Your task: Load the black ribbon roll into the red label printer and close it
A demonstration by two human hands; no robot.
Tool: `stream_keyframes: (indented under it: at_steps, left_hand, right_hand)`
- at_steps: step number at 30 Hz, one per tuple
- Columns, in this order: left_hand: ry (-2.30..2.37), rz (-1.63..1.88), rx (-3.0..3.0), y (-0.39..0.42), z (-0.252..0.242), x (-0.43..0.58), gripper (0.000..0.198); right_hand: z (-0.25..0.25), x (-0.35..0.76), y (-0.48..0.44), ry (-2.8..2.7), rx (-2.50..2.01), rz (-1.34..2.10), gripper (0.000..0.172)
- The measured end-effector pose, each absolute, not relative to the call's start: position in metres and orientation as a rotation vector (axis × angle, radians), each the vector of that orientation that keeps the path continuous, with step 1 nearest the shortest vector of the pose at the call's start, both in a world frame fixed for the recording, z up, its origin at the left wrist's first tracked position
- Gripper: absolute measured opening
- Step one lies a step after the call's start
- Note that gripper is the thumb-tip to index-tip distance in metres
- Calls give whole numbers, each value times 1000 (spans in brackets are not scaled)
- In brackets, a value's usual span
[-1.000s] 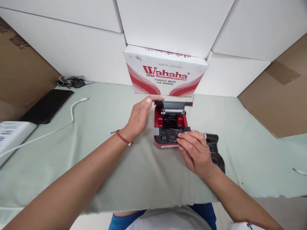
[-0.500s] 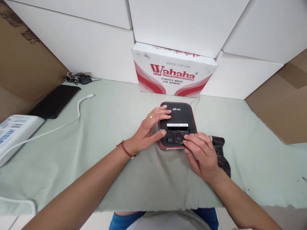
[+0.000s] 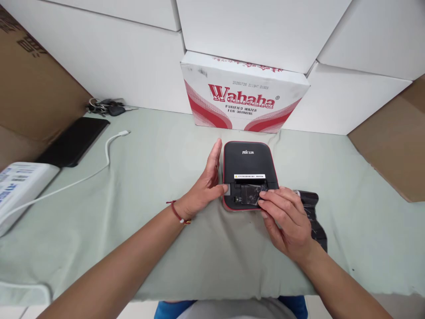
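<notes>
A black label printer (image 3: 249,161) with red sides lies flat on the cloth before me. Out of its slot comes a short piece of black glossy film (image 3: 251,194) with pale marks. My right hand (image 3: 288,217) pinches the right end of this film over the printer's front right corner. My left hand (image 3: 207,179) stands at the printer's left side, fingers stretched out and thumb touching the grey button at the left edge. Partly behind my right hand lies a strip of black film (image 3: 317,221), its far end curled into a roll.
A white and red Wahaha carton (image 3: 244,97) stands behind the printer against white boxes. At left are keys (image 3: 113,107), a dark flat tablet-like thing (image 3: 75,141), a white cable (image 3: 108,150) and a white box-shaped item (image 3: 26,186). Brown cardboard (image 3: 395,150) stands at right.
My left hand has come off the printer's top to its left side, thumb now on the grey button. My right hand stays on the film. The view has shifted slightly.
</notes>
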State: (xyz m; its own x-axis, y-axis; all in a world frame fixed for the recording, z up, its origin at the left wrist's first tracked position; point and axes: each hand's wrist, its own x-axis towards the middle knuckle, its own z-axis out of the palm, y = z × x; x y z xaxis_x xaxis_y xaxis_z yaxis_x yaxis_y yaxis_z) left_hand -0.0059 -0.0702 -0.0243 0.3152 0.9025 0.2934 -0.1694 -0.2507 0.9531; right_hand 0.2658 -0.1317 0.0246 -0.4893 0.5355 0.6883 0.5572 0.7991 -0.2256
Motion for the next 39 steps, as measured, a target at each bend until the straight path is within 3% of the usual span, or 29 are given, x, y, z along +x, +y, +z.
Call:
stream_keyframes:
  at_steps: [7, 15, 20, 24, 29, 33, 35, 39]
  left_hand:
    - [742, 1160, 1443, -65, -26, -4, 123]
    - [717, 1142, 1414, -60, -30, -4, 107]
    - [682, 1175, 1370, -56, -33, -1, 109]
    - [685, 1177, 1349, -54, -33, 0, 106]
    - [648, 1155, 1329, -54, -27, 0, 108]
    - [651, 1145, 1313, -57, -21, -1, 110]
    - [649, 1152, 1319, -58, -20, -2, 111]
    - [639, 1160, 1325, -56, -24, -1, 112]
  right_hand:
    - [25, 266, -128, -2168, -811, -55, 45]
    - [85, 265, -96, -2129, -971, 325, 19]
    - [116, 230, -44, -2545, -1384, 290, 22]
    - [117, 192, -17, -2958, -1757, 113, 39]
    - [116, 183, -17, -2985, -1807, 102, 34]
    - [140, 228, -42, -2675, -1625, 474, 33]
    - [155, 265, -59, -2462, -1549, 741, 48]
    - [164, 333, -81, -2258, -1544, 1015, 54]
